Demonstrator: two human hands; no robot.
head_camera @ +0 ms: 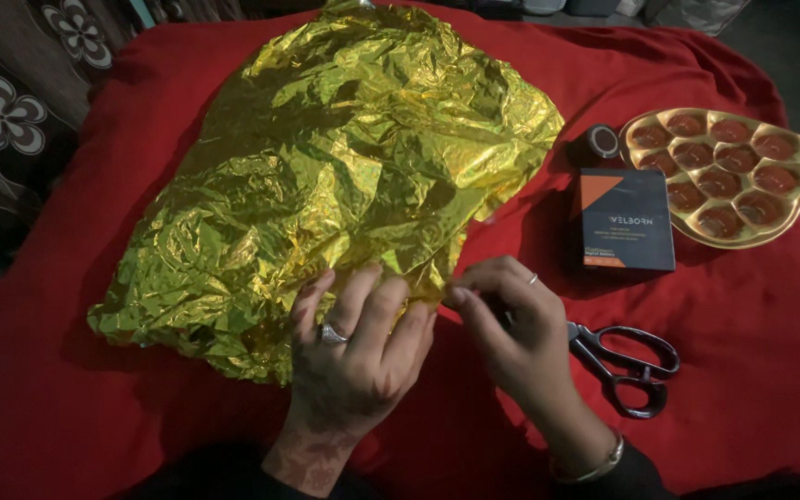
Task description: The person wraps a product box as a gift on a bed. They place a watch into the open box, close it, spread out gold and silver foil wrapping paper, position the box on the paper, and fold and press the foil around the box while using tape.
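A large crinkled sheet of gold foil paper (335, 167) lies spread over a red cloth (752, 324). My left hand (354, 343), wearing a ring, presses flat on the sheet's near edge with fingers apart. My right hand (511, 324) pinches the foil's near corner between thumb and fingertips, just right of the left hand. Black-handled scissors (627, 361) lie on the cloth right beside my right wrist.
A dark box with an orange corner (627, 219) lies to the right of the foil. Behind it sits a small dark tape roll (599, 143). A gold heart-shaped tray with several round cavities (719, 176) rests at the far right. Flowered dark fabric (2, 120) borders the left.
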